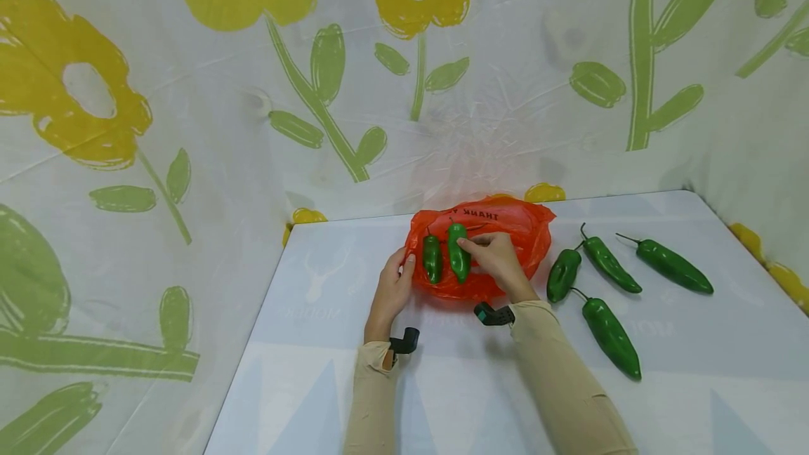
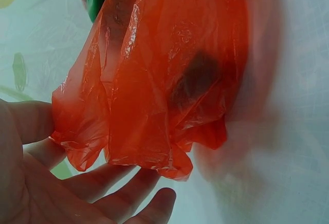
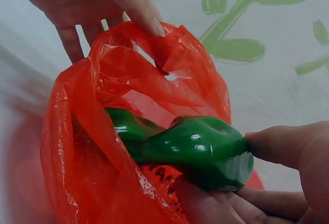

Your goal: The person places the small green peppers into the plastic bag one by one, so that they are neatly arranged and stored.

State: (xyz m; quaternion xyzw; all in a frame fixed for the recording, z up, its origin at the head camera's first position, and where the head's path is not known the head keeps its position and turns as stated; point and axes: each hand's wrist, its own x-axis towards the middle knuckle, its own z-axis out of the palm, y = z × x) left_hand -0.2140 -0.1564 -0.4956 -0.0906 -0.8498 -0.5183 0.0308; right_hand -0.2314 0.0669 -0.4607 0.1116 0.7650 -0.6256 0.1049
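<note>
A red plastic bag [image 1: 479, 215] with dark print lies at the back of the table, one green pepper [image 1: 432, 258] on it at the left. My right hand [image 1: 499, 262] pinches a second green pepper [image 1: 458, 253] between thumb and fingers, over the bag's opening; the right wrist view shows this pepper [image 3: 205, 149] close up. At the bag's left edge, my left hand [image 1: 393, 290] holds the rim between thumb and index finger, its other fingers spread beneath. In the left wrist view, the left hand [image 2: 77, 183] is beside the red film [image 2: 149, 80].
Several more green peppers lie right of the bag: one close to it [image 1: 564, 274], one slanting behind [image 1: 609, 264], one farther right [image 1: 675, 266] and one nearer the front [image 1: 612, 338]. A flowered curtain [image 1: 493, 90] rises behind the table [image 1: 303, 371].
</note>
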